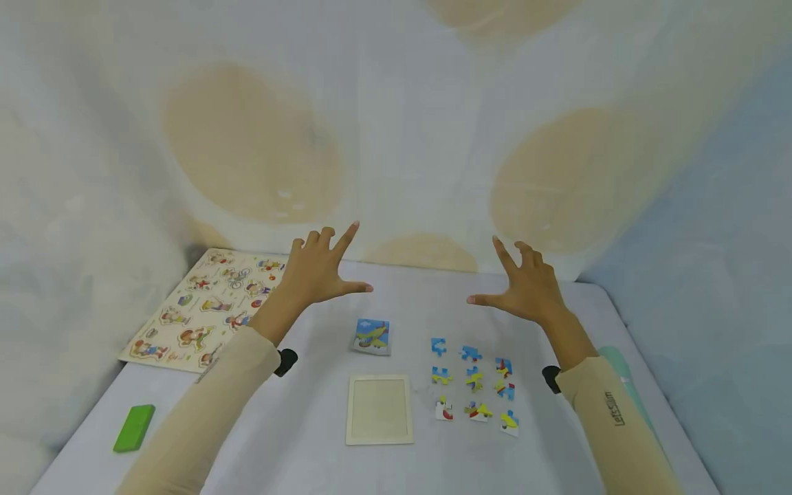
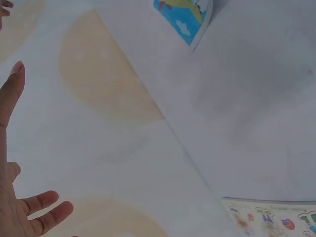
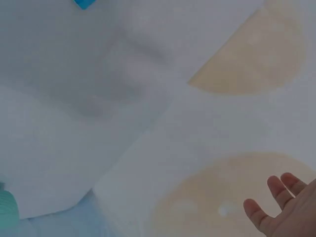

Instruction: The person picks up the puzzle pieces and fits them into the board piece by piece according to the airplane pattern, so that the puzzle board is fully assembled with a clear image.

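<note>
Both hands are raised above the far part of the table, holding nothing. My left hand [image 1: 318,268] has its thumb and index finger spread wide, the other fingers slightly bent. Facing it, my right hand [image 1: 529,285] is spread the same way. Below and between them lies a small picture card [image 1: 371,337] with a yellow plane on blue. Nearer stands a square wooden puzzle frame [image 1: 379,410] with a bare inside. To its right, several loose jigsaw pieces [image 1: 474,378] are laid out in rows. In the left wrist view, part of the picture card [image 2: 185,22] shows.
A board with cartoon figures [image 1: 204,309] lies at the back left, partly behind the left arm. A green block [image 1: 134,427] rests at the left front. Beside the right forearm is a mint-green object [image 1: 619,364], partly hidden. A patterned curtain [image 1: 408,137] hangs behind the table.
</note>
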`<state>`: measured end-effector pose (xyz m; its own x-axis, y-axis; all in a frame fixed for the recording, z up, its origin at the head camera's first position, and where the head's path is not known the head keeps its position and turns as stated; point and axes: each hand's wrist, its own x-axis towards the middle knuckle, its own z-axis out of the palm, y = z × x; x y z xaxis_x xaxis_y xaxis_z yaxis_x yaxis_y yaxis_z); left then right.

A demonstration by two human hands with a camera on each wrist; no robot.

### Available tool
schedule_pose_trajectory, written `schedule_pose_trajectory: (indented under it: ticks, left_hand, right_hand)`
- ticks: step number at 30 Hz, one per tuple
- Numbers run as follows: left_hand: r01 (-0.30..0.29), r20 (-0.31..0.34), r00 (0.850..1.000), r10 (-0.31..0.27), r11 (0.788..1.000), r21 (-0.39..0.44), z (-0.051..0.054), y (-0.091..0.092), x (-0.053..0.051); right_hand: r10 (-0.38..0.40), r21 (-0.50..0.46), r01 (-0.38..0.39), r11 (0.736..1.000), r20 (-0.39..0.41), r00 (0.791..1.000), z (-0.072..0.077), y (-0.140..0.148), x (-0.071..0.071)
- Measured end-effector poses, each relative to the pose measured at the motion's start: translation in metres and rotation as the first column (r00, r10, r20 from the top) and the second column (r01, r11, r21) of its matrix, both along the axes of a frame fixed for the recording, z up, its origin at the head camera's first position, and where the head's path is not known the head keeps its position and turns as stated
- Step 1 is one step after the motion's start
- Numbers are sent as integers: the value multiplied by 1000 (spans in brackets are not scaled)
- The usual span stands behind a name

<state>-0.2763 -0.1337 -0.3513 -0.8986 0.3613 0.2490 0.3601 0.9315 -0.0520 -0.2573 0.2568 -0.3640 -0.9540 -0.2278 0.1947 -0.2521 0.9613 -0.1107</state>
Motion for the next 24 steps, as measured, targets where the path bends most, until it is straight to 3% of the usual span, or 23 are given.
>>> schedule_pose_trajectory:
  ticks: [8,24]
  left_hand:
    - [-2,2,1000,2,1000,23,-18,-16,10]
    - [18,-24,1000,-16,999,50,-33,-24,26]
  right_hand:
    - [22,-2,-22,1000,33,999,-24,5,11]
    - [27,-29,-25,999,82,996,-47,10,27]
